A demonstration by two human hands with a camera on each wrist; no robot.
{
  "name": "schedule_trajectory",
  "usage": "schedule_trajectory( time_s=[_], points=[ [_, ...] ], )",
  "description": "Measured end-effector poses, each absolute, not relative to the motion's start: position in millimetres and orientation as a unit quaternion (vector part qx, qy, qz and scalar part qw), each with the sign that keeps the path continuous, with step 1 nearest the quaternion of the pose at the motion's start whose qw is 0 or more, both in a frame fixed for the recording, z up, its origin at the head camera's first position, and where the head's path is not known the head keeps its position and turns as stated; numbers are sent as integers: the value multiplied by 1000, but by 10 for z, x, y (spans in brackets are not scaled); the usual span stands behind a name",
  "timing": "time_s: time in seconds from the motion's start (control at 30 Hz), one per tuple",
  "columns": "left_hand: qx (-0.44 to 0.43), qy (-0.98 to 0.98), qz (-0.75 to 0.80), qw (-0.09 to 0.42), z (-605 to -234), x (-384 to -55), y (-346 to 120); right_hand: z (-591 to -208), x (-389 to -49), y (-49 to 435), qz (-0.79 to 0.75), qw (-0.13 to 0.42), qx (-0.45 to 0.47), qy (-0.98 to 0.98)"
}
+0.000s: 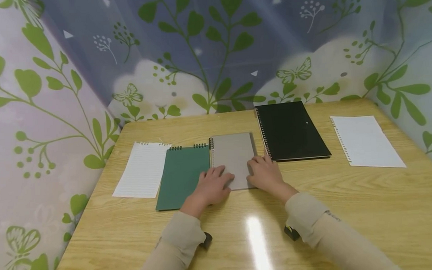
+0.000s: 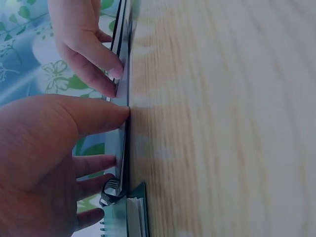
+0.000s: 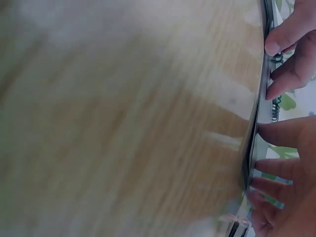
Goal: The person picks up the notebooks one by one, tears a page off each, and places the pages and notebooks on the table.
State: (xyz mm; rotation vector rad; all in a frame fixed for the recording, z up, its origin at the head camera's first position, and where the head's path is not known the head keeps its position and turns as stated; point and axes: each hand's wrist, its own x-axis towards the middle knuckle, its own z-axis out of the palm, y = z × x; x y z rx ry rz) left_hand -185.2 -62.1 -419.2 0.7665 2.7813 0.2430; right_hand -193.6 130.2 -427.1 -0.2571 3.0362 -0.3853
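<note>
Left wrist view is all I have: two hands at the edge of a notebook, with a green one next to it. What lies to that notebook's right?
Observer: Going by the head view, to the right of the gray notebook that the left hand and right hand are touching lies a black notebook with its spiral along its left side.
Operator: Fancy that! And anything farther right?
Observer: Yes, a loose white sheet with a notched left edge.

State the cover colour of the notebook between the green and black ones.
The middle notebook is beige-grey; the head view shows it best.
</note>
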Motion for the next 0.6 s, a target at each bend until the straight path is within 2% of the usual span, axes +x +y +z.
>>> schedule_trajectory(
  time_s=[0.2,0.37,0.47,0.6],
  points=[
    [257,955,74,129,-4155,-1891,-581,-4273,-1993,1360,-137,42,-94,985],
    [248,954,102,133,-4122,-1901,-487,-4223,-2061,1593,-255,41,-116,959],
    [242,947,166,130,-4069,-1906,-399,-4150,-2108,1877,-324,11,-103,940],
    [224,924,285,119,-3978,-2006,-247,-4084,-2172,2385,-357,-59,-10,932]
  ],
)
